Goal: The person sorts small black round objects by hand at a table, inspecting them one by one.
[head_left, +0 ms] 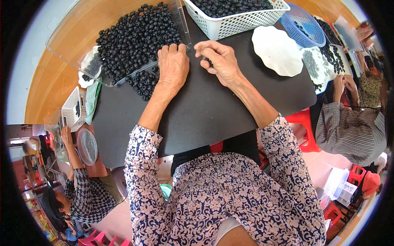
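Note:
A large heap of small black bead-like pieces [137, 35], round with a hole in the middle, fills a clear plastic tray [184, 20]. A smaller group of the same pieces [143, 85] lies on the dark tabletop at the tray's near edge. My left hand [173, 67] is beside that group, fingers curled down and pressed together; its fingertips are hidden. To its right, my right hand [221, 63] is raised a little over the table. Its fingers are bent inward, and a dark piece shows inside them.
A white perforated basket [242, 25] of black pieces stands at the back. Right of it are a white scalloped plate [277, 51] and a blue basket [303, 26]. Co-workers sit at both sides; one's hands [344, 85] are at the right. A red stool [305, 129] stands by the table.

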Demonstrator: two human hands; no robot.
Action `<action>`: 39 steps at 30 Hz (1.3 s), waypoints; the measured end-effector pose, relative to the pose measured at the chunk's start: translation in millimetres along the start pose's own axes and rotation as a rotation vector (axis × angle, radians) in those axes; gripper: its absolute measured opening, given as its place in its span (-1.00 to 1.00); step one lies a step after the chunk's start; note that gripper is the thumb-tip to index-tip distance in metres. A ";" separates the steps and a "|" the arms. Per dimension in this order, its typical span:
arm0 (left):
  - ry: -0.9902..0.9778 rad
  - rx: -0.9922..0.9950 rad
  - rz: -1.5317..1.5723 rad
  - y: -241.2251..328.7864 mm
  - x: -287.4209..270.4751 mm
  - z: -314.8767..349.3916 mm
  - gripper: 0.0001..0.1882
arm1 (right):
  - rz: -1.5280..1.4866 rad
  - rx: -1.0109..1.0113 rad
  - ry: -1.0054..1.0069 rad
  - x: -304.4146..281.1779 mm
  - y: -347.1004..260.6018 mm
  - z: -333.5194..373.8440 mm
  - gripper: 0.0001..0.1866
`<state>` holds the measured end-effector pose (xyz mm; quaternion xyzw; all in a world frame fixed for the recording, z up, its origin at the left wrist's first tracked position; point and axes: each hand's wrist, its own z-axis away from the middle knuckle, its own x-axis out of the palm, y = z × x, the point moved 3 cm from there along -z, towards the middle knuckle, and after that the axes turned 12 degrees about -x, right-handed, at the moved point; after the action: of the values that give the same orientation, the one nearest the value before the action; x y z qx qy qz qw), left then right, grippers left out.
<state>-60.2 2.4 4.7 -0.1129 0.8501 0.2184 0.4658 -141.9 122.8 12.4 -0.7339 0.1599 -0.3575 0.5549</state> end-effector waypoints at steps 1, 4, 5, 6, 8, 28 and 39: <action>-0.004 -0.006 0.003 -1.5 0.4 1.2 -0.79 | 0.061 -0.007 -0.015 1.3 -1.2 0.5 -0.84; 0.000 -0.025 0.064 -11.2 -2.4 6.8 -0.82 | 0.163 -0.009 -0.056 3.6 2.3 1.1 -0.84; 0.012 -0.028 0.131 -10.6 -6.5 6.4 -0.85 | 0.212 -0.012 -0.072 2.3 2.0 1.1 -0.83; 0.010 -0.026 0.134 -9.7 -10.4 7.9 -0.85 | 0.213 -0.012 -0.069 1.0 2.4 1.1 -0.83; -0.094 -0.254 0.484 -16.7 -18.6 14.3 -0.84 | 0.327 -0.099 -0.125 2.2 3.2 0.9 -0.84; -0.405 -0.631 1.387 -4.8 -29.9 36.8 -0.76 | 0.739 -0.601 -0.453 22.4 -4.3 12.8 -0.71; -0.398 -0.683 1.525 -15.1 -17.8 42.1 -0.73 | 0.754 -0.583 -0.354 24.0 -8.0 15.7 -0.75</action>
<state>-13.3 9.0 -4.1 0.3957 0.4840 0.7313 0.2726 -115.6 121.3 26.2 -0.7989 0.4105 0.0569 0.4359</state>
